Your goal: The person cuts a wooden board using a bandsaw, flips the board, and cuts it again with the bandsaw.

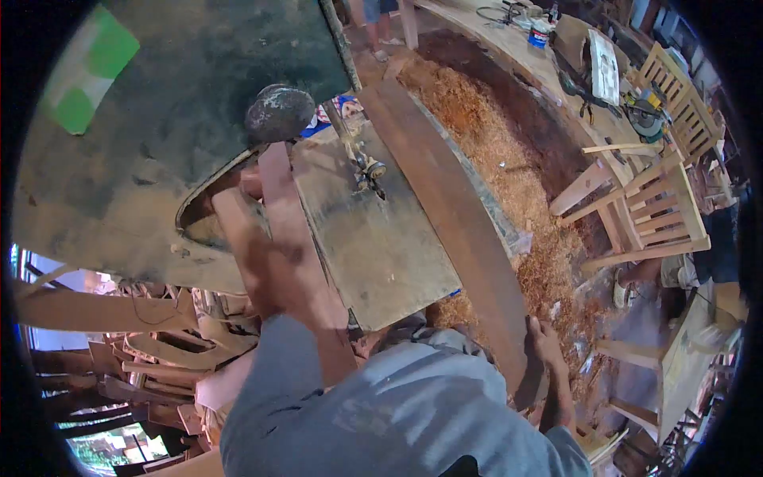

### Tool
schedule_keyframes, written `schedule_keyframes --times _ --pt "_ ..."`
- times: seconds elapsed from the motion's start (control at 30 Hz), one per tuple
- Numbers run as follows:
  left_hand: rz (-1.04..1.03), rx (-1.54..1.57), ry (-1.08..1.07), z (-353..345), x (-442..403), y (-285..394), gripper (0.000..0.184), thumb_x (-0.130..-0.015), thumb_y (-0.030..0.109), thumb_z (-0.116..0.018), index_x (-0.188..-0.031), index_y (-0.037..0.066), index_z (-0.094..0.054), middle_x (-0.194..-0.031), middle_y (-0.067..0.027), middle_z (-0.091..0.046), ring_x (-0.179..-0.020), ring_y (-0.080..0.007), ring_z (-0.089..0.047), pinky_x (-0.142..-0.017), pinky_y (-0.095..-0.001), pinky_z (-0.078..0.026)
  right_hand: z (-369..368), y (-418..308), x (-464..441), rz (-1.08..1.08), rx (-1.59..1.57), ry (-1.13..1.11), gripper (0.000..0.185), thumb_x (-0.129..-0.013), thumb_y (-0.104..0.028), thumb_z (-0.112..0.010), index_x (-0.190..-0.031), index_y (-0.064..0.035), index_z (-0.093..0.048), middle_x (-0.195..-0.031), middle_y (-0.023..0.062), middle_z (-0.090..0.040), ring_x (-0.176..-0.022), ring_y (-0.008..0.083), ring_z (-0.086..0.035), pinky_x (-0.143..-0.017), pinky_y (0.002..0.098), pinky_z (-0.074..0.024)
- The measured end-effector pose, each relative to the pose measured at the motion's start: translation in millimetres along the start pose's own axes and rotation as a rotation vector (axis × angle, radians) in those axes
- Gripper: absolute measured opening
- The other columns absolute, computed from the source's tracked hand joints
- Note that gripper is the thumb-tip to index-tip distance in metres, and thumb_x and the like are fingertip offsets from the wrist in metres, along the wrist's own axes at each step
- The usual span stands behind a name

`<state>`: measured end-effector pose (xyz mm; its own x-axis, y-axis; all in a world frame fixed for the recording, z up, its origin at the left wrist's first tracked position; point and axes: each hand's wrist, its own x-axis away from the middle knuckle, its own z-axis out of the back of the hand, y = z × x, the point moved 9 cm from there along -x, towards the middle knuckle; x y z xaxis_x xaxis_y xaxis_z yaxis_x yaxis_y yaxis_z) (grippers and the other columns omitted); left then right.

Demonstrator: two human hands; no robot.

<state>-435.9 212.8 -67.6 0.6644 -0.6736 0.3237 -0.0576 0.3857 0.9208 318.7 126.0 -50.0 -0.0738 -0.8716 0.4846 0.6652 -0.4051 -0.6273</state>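
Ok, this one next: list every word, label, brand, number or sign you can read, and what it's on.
No text is readable.
Blue-and-white can, far bench: label too small to read.
Red, white and blue material: any print too small and blurred.
Green-and-white patch: no lettering visible.

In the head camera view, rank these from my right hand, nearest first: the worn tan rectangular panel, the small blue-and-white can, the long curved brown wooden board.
1. Long curved brown wooden board: touching the right hand.
2. Worn tan rectangular panel: to the hand's left, beside the board.
3. Small blue-and-white can: far ahead, on the workbench.
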Motion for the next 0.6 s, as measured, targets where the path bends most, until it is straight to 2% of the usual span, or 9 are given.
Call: schedule_keyframes --times 0.03,0.07,0.13,0.17,0.33,0.4,0.47,0.5,0.6 --pt "0.064 -0.073 -0.012 -1.2 6.3 -34.7 0.034 -0.102 0.024 -0.063 -0.126 0.000 -0.064 -0.116 -0.0111 -0.069 -0.102 -0.0241 -0.066 -0.093 -0.0361 -0.052 -7.6 -11.2 1.3 0.027 0.005 -0.045 0.064 -0.104 -0.056 -0.052 -0.123 0.0031 -0.067 -0.107 0.0264 -0.073 -0.106 0.0377 -0.070 -0.094 0.0457 -0.0510" --pt "0.104 -0.123 -0.026 -2.0 8.1 -61.1 0.034 -0.102 0.024 -0.063 -0.125 0.000 -0.064 -0.116 -0.0110 -0.069 -0.102 -0.0241 -0.066 -0.093 -0.0360 -0.052 -9.0 -21.9 -1.2 0.022 0.010 -0.035 0.064 -0.104 -0.056 -0.052 -0.123 0.0031 -0.067 -0.107 0.0264 -0.073 -0.106 0.0377 -0.070 -0.094 0.0457 -0.0510" --pt "0.155 -0.211 -0.050 -6.6 18.4 -92.9 0.033 -0.102 0.024 -0.063 -0.125 0.000 -0.065 -0.115 -0.0109 -0.069 -0.101 -0.0240 -0.066 -0.093 -0.0358 -0.053 -13.5 -54.5 3.5 -0.024 -0.081 -0.012 0.059 -0.103 -0.054 -0.054 -0.109 0.0034 -0.068 -0.088 0.0202 -0.072 -0.084 0.0307 -0.070 -0.080 0.0445 -0.0529" --pt "0.165 -0.241 -0.064 -8.7 19.8 -103.9 0.033 -0.102 0.024 -0.063 -0.125 0.000 -0.065 -0.115 -0.0109 -0.069 -0.101 -0.0239 -0.066 -0.093 -0.0358 -0.053 -9.8 -59.6 1.2 0.027 0.034 0.112 0.054 -0.103 -0.050 -0.058 -0.095 0.0029 -0.067 -0.074 0.0134 -0.066 -0.069 0.0234 -0.064 -0.068 0.0416 -0.0509" --pt "0.036 -0.290 -0.083 -37.7 25.9 -91.8 0.032 -0.101 0.023 -0.064 -0.124 0.000 -0.066 -0.114 -0.0107 -0.069 -0.100 -0.0237 -0.067 -0.092 -0.0353 -0.053 -20.1 -73.2 43.1 -0.061 -0.073 0.080 0.057 -0.104 -0.051 -0.057 -0.099 0.0047 -0.068 -0.073 0.0101 -0.063 -0.073 0.0185 -0.061 -0.069 0.0394 -0.0493" --pt "-0.086 -0.257 -0.071 -54.0 36.0 -56.3 0.032 -0.101 0.023 -0.064 -0.123 0.001 -0.066 -0.114 -0.0106 -0.070 -0.099 -0.0236 -0.067 -0.091 -0.0352 -0.053 -22.0 -42.9 79.0 -0.079 -0.076 0.121 0.055 -0.103 -0.049 -0.060 -0.101 0.0053 -0.069 -0.074 0.0097 -0.063 -0.076 0.0158 -0.060 -0.069 0.0382 -0.0489" --pt "-0.207 -0.195 -0.049 -68.3 54.4 -21.2 0.031 -0.101 0.023 -0.065 -0.123 0.001 -0.066 -0.113 -0.0105 -0.070 -0.099 -0.0235 -0.067 -0.091 -0.0350 -0.053 -35.4 53.6 108.6 -0.074 -0.018 0.192 0.051 -0.103 -0.044 -0.061 -0.093 0.0058 -0.067 -0.068 0.0098 -0.062 -0.066 0.0170 -0.057 -0.064 0.0386 -0.0485" --pt "-0.269 -0.158 -0.034 -74.3 68.2 -5.1 0.031 -0.101 0.022 -0.065 -0.123 0.001 -0.067 -0.113 -0.0104 -0.070 -0.098 -0.0234 -0.067 -0.091 -0.0349 -0.054 -34.9 54.7 136.1 -0.063 -0.123 0.210 0.051 -0.103 -0.044 -0.060 -0.097 0.0057 -0.069 -0.069 0.0117 -0.063 -0.067 0.0200 -0.058 -0.065 0.0392 -0.0488" --pt "-0.365 -0.076 0.016 -82.0 120.9 16.5 0.030 -0.100 0.022 -0.065 -0.122 0.001 -0.067 -0.113 -0.0103 -0.070 -0.097 -0.0233 -0.068 -0.090 -0.0347 -0.054 -39.3 163.7 214.4 0.001 0.163 0.332 0.054 -0.103 -0.048 -0.059 -0.103 0.0050 -0.070 -0.072 0.0189 -0.067 -0.067 0.0336 -0.063 -0.067 0.0440 -0.0503"
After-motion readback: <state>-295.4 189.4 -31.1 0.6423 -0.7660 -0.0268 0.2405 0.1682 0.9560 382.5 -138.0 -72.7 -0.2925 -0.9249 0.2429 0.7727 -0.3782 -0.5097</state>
